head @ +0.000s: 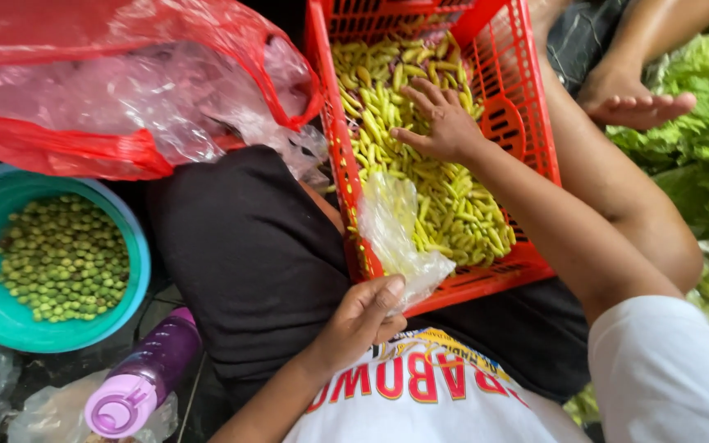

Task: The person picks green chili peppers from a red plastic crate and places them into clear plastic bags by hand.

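A red plastic crate [535,123] rests against my lap, filled with several yellow-green chili peppers [445,205]. My right hand [441,123] lies spread on the peppers near the middle of the crate, fingers apart. My left hand [363,316] pinches the lower end of a small clear plastic bag [395,234] that drapes over the crate's near rim. The bag looks empty.
A teal bowl [137,283] at left holds several small green stems or caps. A purple bottle [145,377] lies below it. A red plastic bag [67,143] sits at upper left. Leafy greens [703,148] and another person's foot [629,98] are at right.
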